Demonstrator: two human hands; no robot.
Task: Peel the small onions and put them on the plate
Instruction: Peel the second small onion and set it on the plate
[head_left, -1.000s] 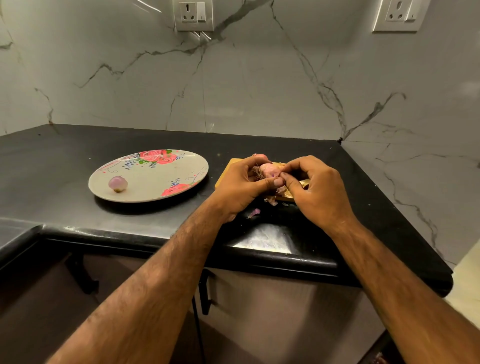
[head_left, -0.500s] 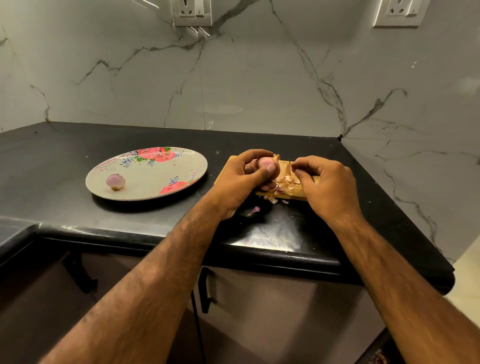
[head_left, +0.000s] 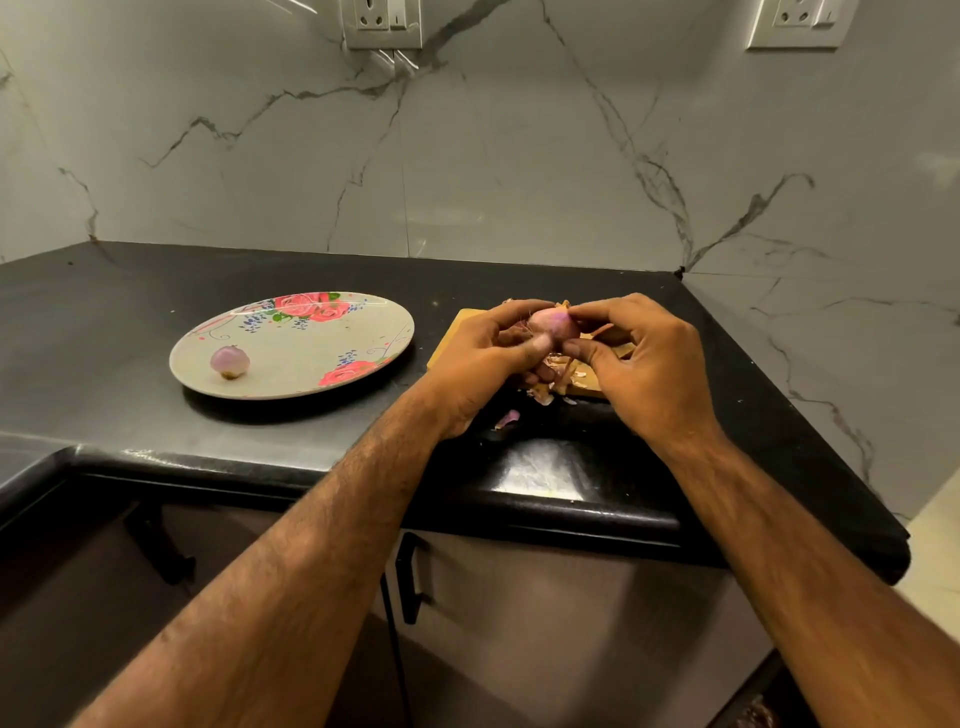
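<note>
In the head view, a small onion (head_left: 553, 325) is being held just above the wooden board (head_left: 453, 336), evidently so that stripped skin is falling onto the board rather than across the tabletop (head_left: 156, 283). It is being gripped by the left hand (head_left: 483, 364), whose thumb and fingers are curling round its near and left sides, while its right side is being pinched by the right hand (head_left: 641, 364), apparently where a flap of skin is being worked loose; both hands are thus meeting, closed on the same onion. Skin scraps (head_left: 563, 373) are lying heaped on the board beneath the hands, and one pale purple scrap (head_left: 508, 418) is lying on the tabletop just in front of it. A peeled onion (head_left: 229, 361) is resting on the near left part of the flowered plate (head_left: 311, 358), which is sitting just left of the board, probably so that the carry is short. Most of the plate is being left open for more onions, and free tabletop is lying between the plate and the front edge, whereas toward the marble wall (head_left: 831, 312) on the right the tabletop is narrowing and less room is being offered
</note>
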